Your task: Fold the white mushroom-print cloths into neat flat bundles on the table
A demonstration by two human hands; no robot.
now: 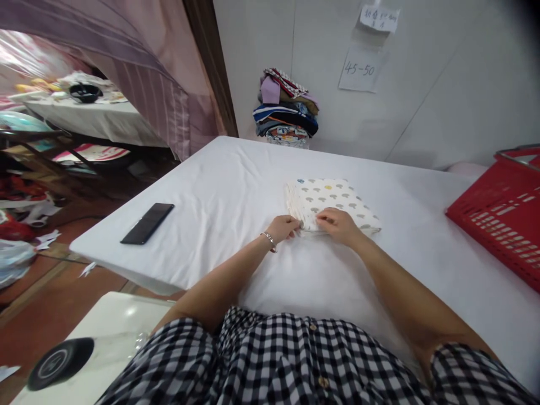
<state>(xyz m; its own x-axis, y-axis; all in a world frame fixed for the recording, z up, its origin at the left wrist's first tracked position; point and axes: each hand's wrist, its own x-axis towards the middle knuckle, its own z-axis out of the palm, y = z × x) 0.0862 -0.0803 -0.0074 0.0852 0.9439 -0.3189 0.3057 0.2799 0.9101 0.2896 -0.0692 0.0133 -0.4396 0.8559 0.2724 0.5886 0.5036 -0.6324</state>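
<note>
A folded white cloth (333, 197) with grey mushroom-like prints and a few coloured spots lies flat on the white-covered table (228, 197). Its left side shows several stacked layers. At its near left corner, my left hand (283, 228) pinches the edge, thumb and fingers together; a bracelet circles that wrist. My right hand (338, 224) rests on the near edge a little farther right, fingers curled and pinched at the fabric. What lies under the right fingertips is hidden.
A black phone (147, 224) lies on the table's left. A red basket (502, 208) stands at the right edge. Folded clothes (287, 109) are piled behind the table against the wall. A white stool-like surface (118, 326) holding a bottle (63, 363) is at lower left.
</note>
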